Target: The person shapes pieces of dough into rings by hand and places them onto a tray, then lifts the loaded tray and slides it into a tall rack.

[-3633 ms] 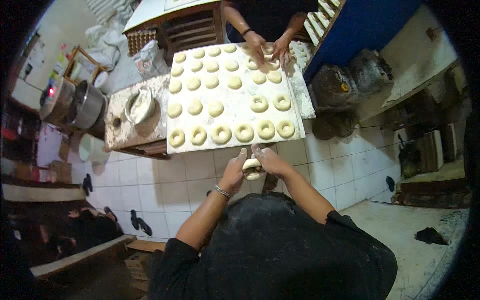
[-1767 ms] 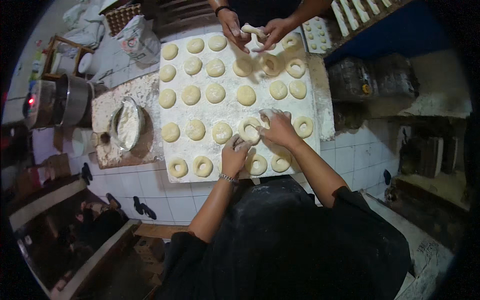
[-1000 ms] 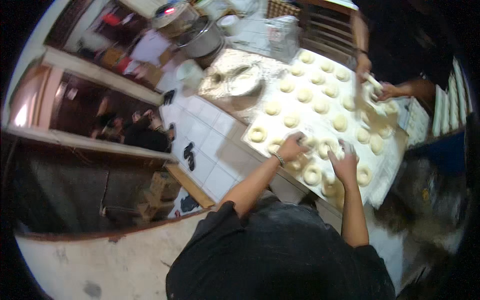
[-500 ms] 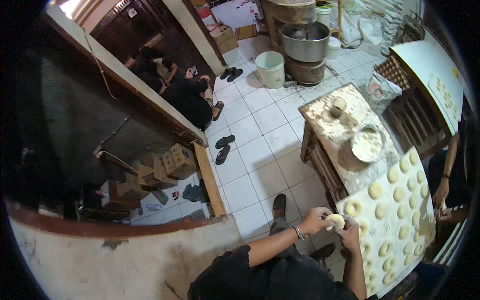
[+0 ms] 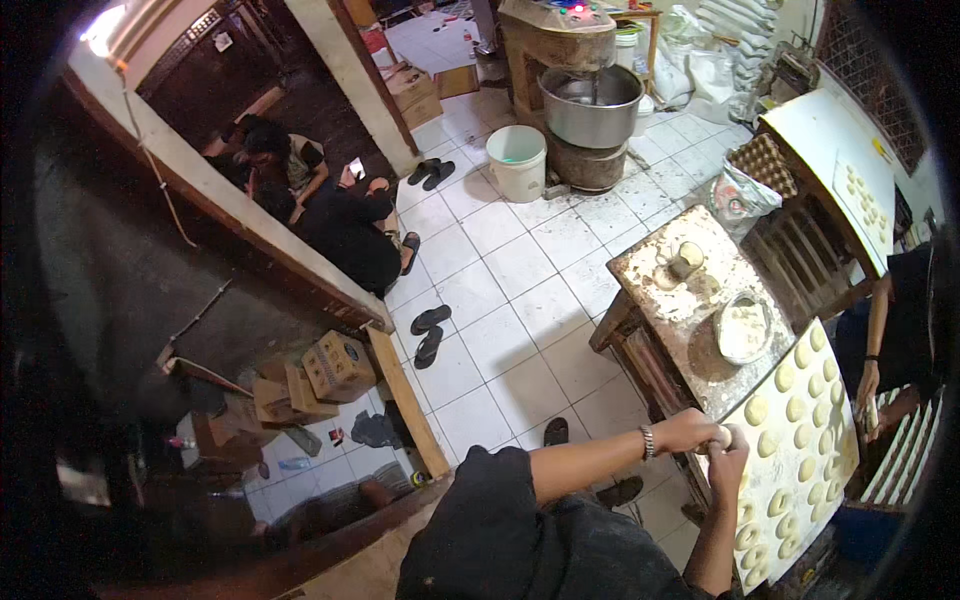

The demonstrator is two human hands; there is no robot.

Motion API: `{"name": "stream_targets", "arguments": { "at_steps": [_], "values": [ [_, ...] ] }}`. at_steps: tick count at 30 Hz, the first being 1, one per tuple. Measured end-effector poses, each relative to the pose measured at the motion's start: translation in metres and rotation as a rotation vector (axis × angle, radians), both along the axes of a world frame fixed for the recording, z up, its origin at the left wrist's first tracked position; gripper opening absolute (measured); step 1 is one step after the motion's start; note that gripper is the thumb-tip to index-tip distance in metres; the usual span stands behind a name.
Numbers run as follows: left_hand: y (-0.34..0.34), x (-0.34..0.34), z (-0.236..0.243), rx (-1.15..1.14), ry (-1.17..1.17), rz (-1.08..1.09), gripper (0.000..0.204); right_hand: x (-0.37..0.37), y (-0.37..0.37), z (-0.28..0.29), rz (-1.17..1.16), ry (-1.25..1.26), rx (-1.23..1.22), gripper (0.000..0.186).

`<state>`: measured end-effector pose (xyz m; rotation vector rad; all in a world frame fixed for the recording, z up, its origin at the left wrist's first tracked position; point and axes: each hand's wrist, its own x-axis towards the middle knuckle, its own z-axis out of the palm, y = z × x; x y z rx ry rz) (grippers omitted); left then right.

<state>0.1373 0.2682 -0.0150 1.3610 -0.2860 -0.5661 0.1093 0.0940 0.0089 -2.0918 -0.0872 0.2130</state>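
My left hand [image 5: 700, 432] and my right hand [image 5: 729, 452] are together beside the near edge of a floured board [image 5: 750, 430], their fingers closed round a pale piece of dough [image 5: 721, 436] that is mostly hidden by them. On the board lie several rows of dough pieces, flat rounds [image 5: 796, 408] and rings [image 5: 747, 536]. Above the board is a worn wooden table [image 5: 640, 280] with a metal bowl of flour [image 5: 743, 330] and a small container [image 5: 685, 262]. A co-worker's hand [image 5: 868, 390] is at the board's far side.
A mixer [image 5: 588, 105] and white bucket [image 5: 515, 160] stand on the tiles. Two people [image 5: 345, 235] sit in the doorway at left, beside sandals [image 5: 430, 335] and cardboard boxes [image 5: 330, 370]. Sacks [image 5: 700, 80], egg trays [image 5: 765, 165] and a second table [image 5: 835, 160] are at the upper right.
The view has swung left, toward the doorway and mixer. My hands have lifted from the rings on the board and now hold one piece together at its edge.
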Motion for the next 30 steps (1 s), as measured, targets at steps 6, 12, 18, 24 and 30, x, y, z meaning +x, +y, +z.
{"name": "stream_targets", "arguments": {
  "at_steps": [6,12,18,24,30],
  "values": [
    [-0.07,-0.009,0.036,0.12,0.138,-0.114,0.065,-0.045,-0.05,0.021,-0.292,-0.033,0.304,0.021],
    [-0.119,-0.053,0.014,-0.406,0.616,-0.02,0.054,-0.085,-0.122,0.013,-0.177,0.051,-0.054,0.031],
    [-0.218,-0.131,0.042,-0.351,0.548,-0.218,0.081,-0.168,-0.217,0.011,-0.288,0.388,0.72,0.016],
    [-0.301,-0.202,-0.011,0.019,0.543,-0.264,0.072,-0.251,-0.295,-0.006,-0.302,0.262,0.3,0.045],
    [-0.333,-0.195,0.006,-0.315,0.682,-0.269,0.058,-0.255,-0.336,-0.023,-0.367,0.207,0.366,0.058]
  ]
}}
